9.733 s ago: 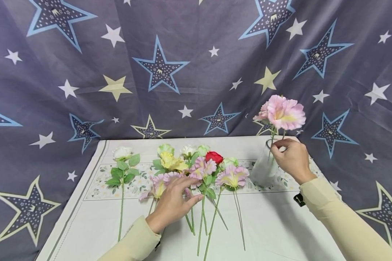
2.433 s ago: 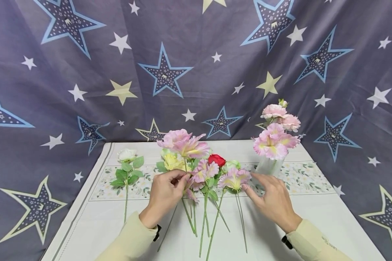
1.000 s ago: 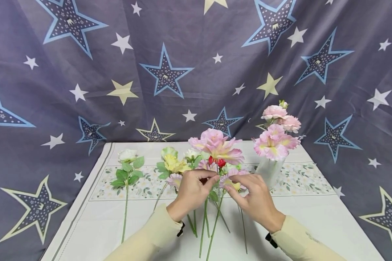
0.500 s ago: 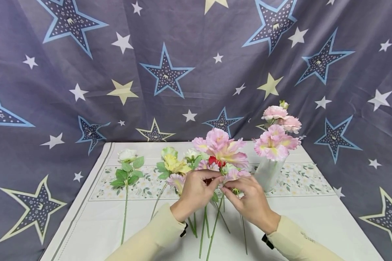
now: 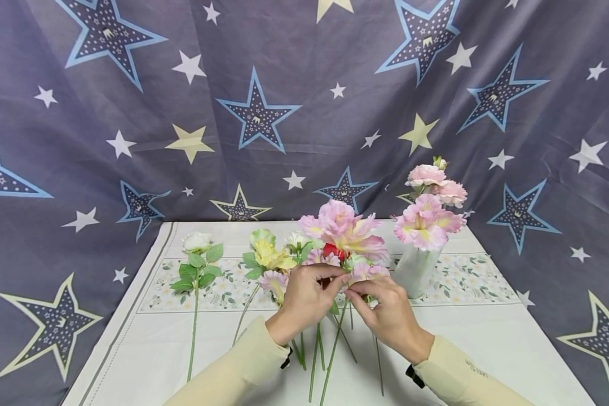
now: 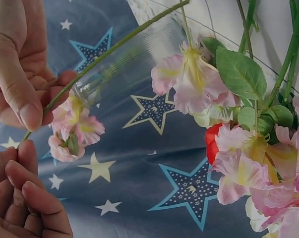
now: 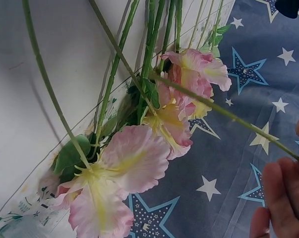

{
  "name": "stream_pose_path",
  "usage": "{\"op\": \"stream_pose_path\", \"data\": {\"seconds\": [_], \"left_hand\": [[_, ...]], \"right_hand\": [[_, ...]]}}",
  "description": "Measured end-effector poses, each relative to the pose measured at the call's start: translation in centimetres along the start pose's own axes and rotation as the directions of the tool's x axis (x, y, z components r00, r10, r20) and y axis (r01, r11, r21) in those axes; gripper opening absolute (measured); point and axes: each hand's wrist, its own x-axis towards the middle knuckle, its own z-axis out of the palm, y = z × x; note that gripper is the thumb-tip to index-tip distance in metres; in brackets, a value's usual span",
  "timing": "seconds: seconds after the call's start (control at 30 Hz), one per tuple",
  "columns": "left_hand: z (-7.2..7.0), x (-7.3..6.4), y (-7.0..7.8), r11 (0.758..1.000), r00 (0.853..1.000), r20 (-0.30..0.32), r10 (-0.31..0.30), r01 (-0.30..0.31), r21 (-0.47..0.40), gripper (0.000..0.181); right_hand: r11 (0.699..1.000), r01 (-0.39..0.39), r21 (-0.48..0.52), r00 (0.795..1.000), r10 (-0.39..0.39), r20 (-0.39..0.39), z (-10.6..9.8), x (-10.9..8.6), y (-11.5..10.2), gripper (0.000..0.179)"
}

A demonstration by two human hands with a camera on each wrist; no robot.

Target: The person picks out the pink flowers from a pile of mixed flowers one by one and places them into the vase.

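Note:
A pink artificial flower (image 5: 347, 228) with a yellow-tinged centre is held upright above the table. My left hand (image 5: 301, 299) pinches its thin stem (image 6: 114, 47) just under the bloom. Slightly lower on that stem, the thumb and fingers of my right hand (image 5: 391, 316) pinch it too. To the right stands a clear vase (image 5: 417, 275) with pink flowers (image 5: 428, 220) in it. Beneath and behind my hands lie more artificial flowers, among them a red rose (image 5: 335, 251), partly covered by the held bloom, and a pink flower (image 5: 367, 272).
At the left a white rose (image 5: 198, 242) lies apart on the white tablecloth (image 5: 137, 344). A yellow flower (image 5: 271, 256) and a white one (image 5: 296, 239) lie by the middle bunch, stems toward me. A star-patterned curtain (image 5: 304, 141) hangs behind the table.
Earlier my right hand set a pink flower in the vase. My left hand then lifted another pink flower and carried it right. My right hand has moved left and taken hold of its stem.

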Motion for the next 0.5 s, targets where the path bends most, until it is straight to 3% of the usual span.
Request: {"op": "stream_pose_path", "data": {"seconds": [0.5], "left_hand": [[-0.16, -0.36, -0.72, 0.987, 1.0, 0.004, 0.017, -0.017, 0.159, 0.01]], "right_hand": [[1.0, -0.02, -0.004, 1.0, 0.02, -0.021, -0.62, 0.07, 0.27, 0.018]]}}
